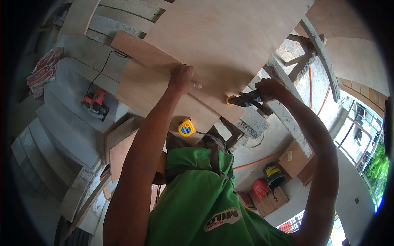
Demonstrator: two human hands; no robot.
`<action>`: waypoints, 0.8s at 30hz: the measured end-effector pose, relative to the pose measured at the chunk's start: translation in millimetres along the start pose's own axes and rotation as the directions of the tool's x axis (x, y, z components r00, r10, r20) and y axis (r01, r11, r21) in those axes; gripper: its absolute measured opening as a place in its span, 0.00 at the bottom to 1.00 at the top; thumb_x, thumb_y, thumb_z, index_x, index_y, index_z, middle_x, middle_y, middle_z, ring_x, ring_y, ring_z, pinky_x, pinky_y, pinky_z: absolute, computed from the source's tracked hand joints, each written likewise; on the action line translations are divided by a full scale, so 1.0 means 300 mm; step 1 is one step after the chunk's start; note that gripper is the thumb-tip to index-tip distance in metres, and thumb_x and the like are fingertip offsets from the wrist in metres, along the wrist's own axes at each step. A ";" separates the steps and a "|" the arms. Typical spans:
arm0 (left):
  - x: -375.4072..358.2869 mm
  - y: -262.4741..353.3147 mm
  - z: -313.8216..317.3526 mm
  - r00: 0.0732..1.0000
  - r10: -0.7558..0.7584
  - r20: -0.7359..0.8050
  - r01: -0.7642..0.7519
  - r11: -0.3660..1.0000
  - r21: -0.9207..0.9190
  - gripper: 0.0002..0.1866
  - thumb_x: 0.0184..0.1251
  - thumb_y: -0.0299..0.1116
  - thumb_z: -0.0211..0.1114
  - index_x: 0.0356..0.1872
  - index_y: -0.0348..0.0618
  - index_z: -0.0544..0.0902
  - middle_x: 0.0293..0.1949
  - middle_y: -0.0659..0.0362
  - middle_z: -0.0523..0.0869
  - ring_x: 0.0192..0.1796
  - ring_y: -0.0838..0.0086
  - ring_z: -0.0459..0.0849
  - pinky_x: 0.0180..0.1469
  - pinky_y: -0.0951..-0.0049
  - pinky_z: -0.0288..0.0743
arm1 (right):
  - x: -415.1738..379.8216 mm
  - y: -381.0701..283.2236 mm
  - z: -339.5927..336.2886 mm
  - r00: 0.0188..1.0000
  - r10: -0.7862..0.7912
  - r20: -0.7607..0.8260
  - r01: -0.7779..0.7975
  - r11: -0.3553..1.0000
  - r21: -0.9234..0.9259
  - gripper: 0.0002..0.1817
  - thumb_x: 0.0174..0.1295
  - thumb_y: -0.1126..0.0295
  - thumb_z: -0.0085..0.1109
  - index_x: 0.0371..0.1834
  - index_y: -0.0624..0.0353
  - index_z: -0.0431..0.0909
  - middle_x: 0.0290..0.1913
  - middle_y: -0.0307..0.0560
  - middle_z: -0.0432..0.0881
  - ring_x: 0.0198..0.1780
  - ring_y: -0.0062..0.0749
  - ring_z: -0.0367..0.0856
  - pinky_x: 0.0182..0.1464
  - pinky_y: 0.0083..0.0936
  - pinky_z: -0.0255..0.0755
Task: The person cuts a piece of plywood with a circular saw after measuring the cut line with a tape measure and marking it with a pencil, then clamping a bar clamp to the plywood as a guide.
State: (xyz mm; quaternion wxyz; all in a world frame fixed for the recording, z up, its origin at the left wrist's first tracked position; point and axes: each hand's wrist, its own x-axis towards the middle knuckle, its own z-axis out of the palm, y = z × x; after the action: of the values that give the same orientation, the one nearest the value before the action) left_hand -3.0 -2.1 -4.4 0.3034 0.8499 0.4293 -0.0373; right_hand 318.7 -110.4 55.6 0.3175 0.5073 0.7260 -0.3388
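My left hand (182, 80) is closed over a narrow plywood strip (137, 48), fingers at its far edge and thumb near its close edge. The strip lies across a plywood board (143, 84) and beside a larger plywood sheet (217, 28). At the sheet's right edge, my right hand (271, 89) is wrapped round a black clamp (245, 99) with an orange pad. The pad sits over the plywood near the strip's right end. A yellow tape measure (186, 127) rests close to the board's near edge, in front of my green shirt.
A red circular saw (95, 104) with a black cord stands on the steps (69, 119) at left. Rough timber supports (283, 106) stick out at right. An orange cord (256, 161) crosses the floor, near a dark bucket (274, 174) and a cardboard box (269, 201).
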 end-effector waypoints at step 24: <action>0.000 0.011 -0.018 1.000 -0.015 -0.002 0.015 1.000 -0.002 0.25 0.35 0.47 0.79 0.24 0.43 0.74 0.28 0.54 0.79 0.37 0.59 0.78 0.44 0.58 0.66 | -0.019 -0.007 -0.024 0.998 -0.003 0.062 0.002 1.000 0.014 0.12 0.44 0.67 0.63 0.32 0.57 0.80 0.34 0.50 0.82 0.39 0.44 0.83 0.41 0.37 0.77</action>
State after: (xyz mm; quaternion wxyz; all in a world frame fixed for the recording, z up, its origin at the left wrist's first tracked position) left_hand -1.7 -0.5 1.6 0.3035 0.8464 0.4360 -0.0385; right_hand 317.4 -108.0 64.8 0.3361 0.4978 0.7140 -0.3597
